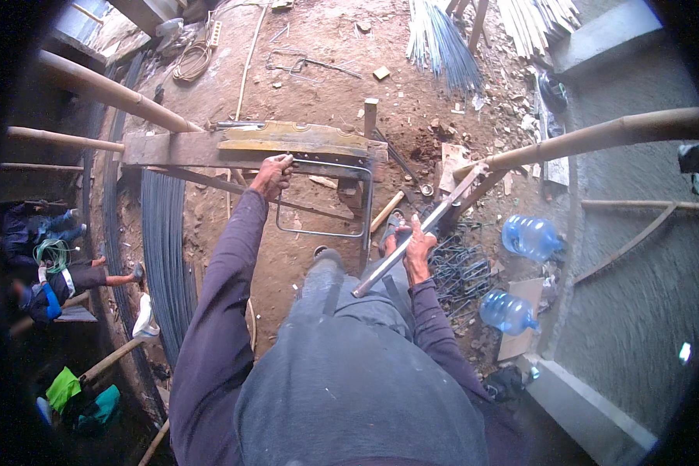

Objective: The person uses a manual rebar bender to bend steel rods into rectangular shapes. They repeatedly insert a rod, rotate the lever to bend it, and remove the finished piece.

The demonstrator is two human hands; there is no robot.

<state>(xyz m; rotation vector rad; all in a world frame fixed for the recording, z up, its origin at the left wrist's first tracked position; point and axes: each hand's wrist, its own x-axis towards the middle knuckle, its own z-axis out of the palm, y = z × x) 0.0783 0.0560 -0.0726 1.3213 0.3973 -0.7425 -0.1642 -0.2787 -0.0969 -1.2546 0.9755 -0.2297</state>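
Note:
My left hand [272, 177] is closed on the upper left corner of a thin steel rod bent into a rectangular stirrup [371, 203]. The stirrup hangs at the near edge of a wooden bench [163, 149], which carries a yellowish board [303, 138] with a notched edge. My right hand [417, 247] is wrapped round a long, pale metal bar [388, 266]. That bar slants from in front of my lap up to the right, towards a bamboo pole. Just beyond my right hand, a wooden-handled tool [387, 211] leans near my foot.
Finished stirrups [466, 268] lie heaped at my right, beside two large blue water bottles [532, 237]. A bundle of long steel rods [163, 248] runs along my left. Bamboo poles [116, 92] cross at both sides. A co-worker [62, 283] is at the far left.

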